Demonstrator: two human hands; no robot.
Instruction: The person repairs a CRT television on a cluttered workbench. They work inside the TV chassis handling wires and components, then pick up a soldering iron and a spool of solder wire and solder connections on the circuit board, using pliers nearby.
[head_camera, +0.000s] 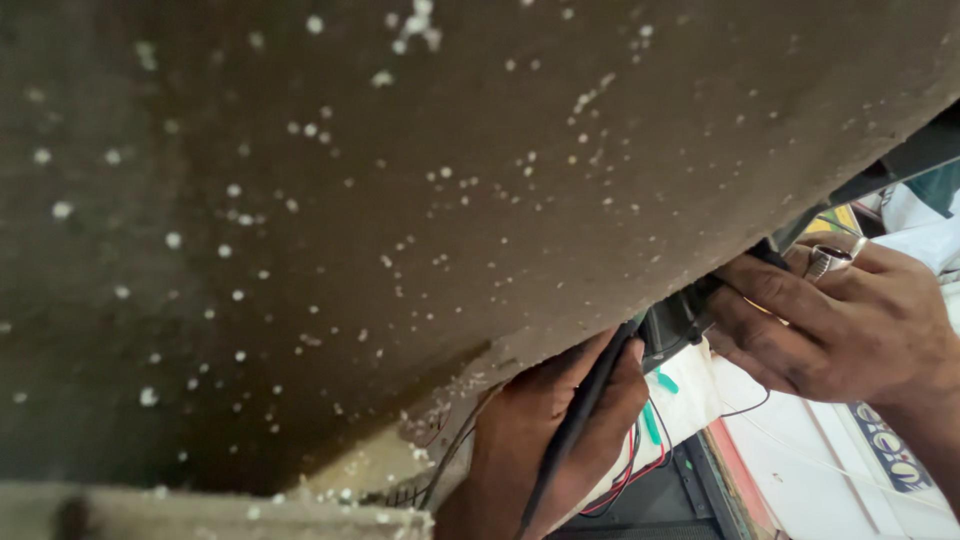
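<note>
- A big brown, felt-like panel (400, 220) speckled with white crumbs fills most of the view, blurred and close.
- Left hand (545, 440), below the panel's edge, is wrapped around a slim black probe (575, 425) that points up under it.
- Right hand (835, 325), ring on one finger, is clamped on a dark part (680, 320) at the panel's edge, just beside the probe tip.
- Red and black wires (625, 485) trail under the left hand over a white sheet (800, 470).
</note>
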